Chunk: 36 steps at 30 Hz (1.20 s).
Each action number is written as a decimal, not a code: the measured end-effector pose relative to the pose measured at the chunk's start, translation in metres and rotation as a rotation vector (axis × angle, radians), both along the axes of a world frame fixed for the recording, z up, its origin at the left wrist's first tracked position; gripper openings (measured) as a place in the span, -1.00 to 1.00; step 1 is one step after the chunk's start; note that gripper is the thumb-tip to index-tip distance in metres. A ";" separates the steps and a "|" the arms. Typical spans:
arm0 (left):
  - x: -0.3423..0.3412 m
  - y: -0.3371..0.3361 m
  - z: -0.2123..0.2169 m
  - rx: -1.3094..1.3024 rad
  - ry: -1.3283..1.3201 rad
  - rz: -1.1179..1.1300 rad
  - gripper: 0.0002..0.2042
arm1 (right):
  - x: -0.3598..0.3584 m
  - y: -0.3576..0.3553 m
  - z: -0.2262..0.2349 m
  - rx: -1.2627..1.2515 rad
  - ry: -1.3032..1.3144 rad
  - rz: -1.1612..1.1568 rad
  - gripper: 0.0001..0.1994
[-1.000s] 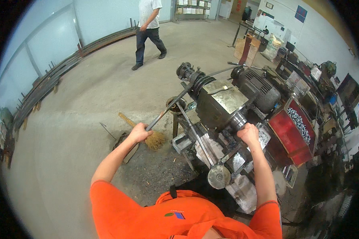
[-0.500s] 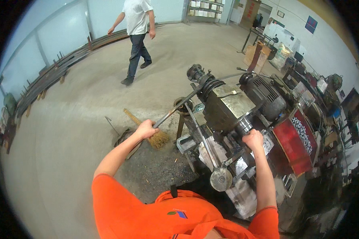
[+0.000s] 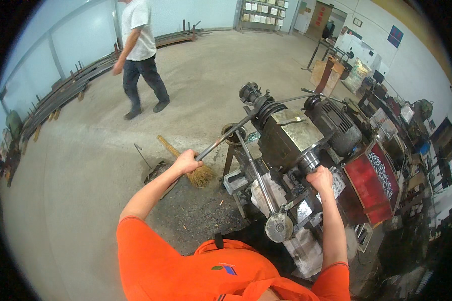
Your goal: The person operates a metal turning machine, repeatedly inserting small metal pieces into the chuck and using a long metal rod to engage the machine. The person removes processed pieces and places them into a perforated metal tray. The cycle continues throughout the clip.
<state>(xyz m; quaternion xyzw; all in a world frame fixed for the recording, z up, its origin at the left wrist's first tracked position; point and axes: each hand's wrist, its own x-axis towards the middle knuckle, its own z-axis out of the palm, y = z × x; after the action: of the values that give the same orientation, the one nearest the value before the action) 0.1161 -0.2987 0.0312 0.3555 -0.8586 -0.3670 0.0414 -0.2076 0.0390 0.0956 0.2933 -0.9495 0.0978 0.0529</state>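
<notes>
My left hand (image 3: 187, 161) is wrapped round the near end of a long metal lever (image 3: 225, 137), which slants up to the far end of a lathe-like machine's headstock (image 3: 292, 131). At the headstock's near side, my right hand (image 3: 320, 178) is closed right by the round steel spindle nose (image 3: 309, 161). Whatever those fingers hold is hidden by the hand. Between my arms, a second bar (image 3: 256, 173) with a round disc (image 3: 278, 227) at its near end slopes toward me. Beside the headstock sits a dark finned motor (image 3: 336, 123).
A red bin (image 3: 364, 185) of small metal parts (image 3: 380, 173) stands right of the machine. A straw broom (image 3: 198, 175) lies on the floor beyond my left hand. Another person (image 3: 140, 55) walks at the far left, near long metal bars (image 3: 70, 90) along the wall.
The other person has walked left and somewhat nearer. Both my hands keep their places at the lever and the spindle, and the view has shifted slightly.
</notes>
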 end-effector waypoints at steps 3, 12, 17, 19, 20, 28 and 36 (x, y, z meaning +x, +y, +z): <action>0.001 -0.001 -0.003 -0.007 0.000 0.002 -0.73 | 0.000 -0.001 -0.001 0.014 0.022 -0.005 -0.78; -0.010 0.007 0.006 0.017 0.013 -0.010 -0.74 | 0.000 0.013 0.002 0.020 0.040 -0.040 -0.72; 0.009 0.004 0.000 0.023 0.129 0.045 -0.67 | 0.014 0.050 0.037 -0.243 0.203 0.053 -0.79; 0.016 0.004 -0.002 0.090 0.136 0.103 -0.75 | 0.019 0.080 0.060 -0.293 0.171 0.131 -0.80; 0.010 0.012 0.007 0.105 0.152 0.086 -0.77 | 0.008 0.101 0.062 -0.257 0.121 0.082 -0.79; 0.000 0.005 -0.015 0.289 0.252 0.041 -0.80 | -0.080 0.210 0.117 -0.054 0.273 -0.418 -0.70; -0.019 -0.049 -0.020 -0.116 0.035 -0.338 -0.75 | 0.042 0.239 0.047 -0.426 0.150 -0.077 -0.56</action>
<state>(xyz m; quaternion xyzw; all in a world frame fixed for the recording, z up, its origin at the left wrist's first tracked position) 0.0973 -0.3474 0.0112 0.1968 -0.9250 -0.3246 0.0148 -0.1653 0.2784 0.1430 0.2455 -0.9113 0.2719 0.1876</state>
